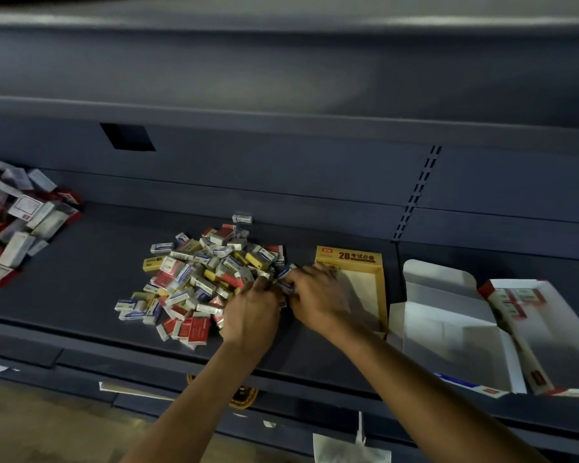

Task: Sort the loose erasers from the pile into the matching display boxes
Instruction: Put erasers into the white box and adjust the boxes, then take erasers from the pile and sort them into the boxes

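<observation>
The head camera looks down on a dark blue-grey metal shelf (81, 295) with a loose pile of small paper-sleeved erasers (194, 279) in white, blue, red and yellow at its middle. The person's two bare hands meet at the pile's right edge. The right hand (318, 295) has its fingers curled round a few blue-and-white erasers (286, 274), just left of the yellow cardboard display box (351, 257), whose open tray it partly covers. The left hand (253, 312) lies knuckles-up, fingers bent into the pile's edge and touching the right hand; blur hides whether it grips anything. Right of the yellow box lie an open white cardboard box (448, 315) and a red-and-white display box (549, 329) with a few erasers inside. One white eraser (242, 218) sits alone behind the pile, and a heap of red and white cartons (14, 228) lies far left
</observation>
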Demonstrator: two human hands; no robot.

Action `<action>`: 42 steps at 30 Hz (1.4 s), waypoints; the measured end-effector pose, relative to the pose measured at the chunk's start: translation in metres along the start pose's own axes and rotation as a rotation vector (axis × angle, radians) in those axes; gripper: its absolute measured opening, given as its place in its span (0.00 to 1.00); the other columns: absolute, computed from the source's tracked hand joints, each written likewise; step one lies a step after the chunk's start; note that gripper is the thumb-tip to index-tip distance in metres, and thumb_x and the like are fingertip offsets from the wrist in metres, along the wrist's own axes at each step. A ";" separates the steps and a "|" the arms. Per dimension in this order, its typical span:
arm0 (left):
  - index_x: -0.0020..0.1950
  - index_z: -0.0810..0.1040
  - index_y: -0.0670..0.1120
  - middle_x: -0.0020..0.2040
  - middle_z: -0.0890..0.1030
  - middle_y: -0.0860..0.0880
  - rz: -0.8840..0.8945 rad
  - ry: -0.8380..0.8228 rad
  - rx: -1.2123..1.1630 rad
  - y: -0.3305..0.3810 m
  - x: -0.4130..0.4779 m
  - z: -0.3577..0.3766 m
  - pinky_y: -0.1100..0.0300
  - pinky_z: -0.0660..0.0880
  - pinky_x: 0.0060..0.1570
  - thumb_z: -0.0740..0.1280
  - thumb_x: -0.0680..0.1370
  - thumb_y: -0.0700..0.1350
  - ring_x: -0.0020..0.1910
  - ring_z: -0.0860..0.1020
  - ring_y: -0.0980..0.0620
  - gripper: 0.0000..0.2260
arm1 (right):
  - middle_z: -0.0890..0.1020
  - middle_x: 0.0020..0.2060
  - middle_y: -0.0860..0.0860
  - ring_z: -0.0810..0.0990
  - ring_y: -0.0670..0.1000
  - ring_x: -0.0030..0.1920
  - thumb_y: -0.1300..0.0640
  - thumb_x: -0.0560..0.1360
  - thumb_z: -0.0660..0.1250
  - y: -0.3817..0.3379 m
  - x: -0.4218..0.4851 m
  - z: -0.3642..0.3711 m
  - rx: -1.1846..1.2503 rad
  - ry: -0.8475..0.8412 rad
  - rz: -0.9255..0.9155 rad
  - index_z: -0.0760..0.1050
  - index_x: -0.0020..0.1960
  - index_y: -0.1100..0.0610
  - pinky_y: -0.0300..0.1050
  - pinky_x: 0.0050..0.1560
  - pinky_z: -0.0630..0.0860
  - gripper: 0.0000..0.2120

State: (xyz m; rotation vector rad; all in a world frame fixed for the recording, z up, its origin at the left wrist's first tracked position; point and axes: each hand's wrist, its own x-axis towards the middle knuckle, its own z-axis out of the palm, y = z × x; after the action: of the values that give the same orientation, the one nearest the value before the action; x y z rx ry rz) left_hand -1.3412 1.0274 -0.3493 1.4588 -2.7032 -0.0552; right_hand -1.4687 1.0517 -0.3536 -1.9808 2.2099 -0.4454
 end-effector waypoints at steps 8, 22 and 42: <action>0.61 0.76 0.49 0.55 0.79 0.48 0.044 0.107 -0.133 0.016 0.007 -0.005 0.55 0.75 0.45 0.65 0.75 0.49 0.57 0.76 0.45 0.15 | 0.73 0.56 0.51 0.72 0.52 0.58 0.62 0.73 0.64 0.030 -0.016 -0.019 0.180 0.084 0.054 0.75 0.59 0.55 0.41 0.53 0.69 0.14; 0.44 0.82 0.45 0.38 0.81 0.45 0.234 0.169 -0.276 0.081 0.020 0.000 0.55 0.76 0.30 0.74 0.67 0.39 0.35 0.80 0.42 0.08 | 0.76 0.56 0.50 0.72 0.51 0.58 0.61 0.74 0.64 0.090 -0.064 -0.046 0.192 0.141 0.224 0.77 0.58 0.54 0.40 0.55 0.69 0.14; 0.46 0.85 0.50 0.42 0.84 0.51 0.477 0.139 -0.229 0.180 0.030 0.013 0.59 0.75 0.39 0.73 0.68 0.42 0.43 0.78 0.48 0.08 | 0.78 0.56 0.50 0.76 0.50 0.57 0.59 0.73 0.65 0.160 -0.125 -0.070 0.131 0.277 0.464 0.77 0.57 0.52 0.41 0.51 0.75 0.12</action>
State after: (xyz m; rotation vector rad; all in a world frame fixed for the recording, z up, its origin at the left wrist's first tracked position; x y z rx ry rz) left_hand -1.5086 1.1017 -0.3491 0.7089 -2.7385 -0.2172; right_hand -1.6256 1.1980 -0.3482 -1.3448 2.6207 -0.8070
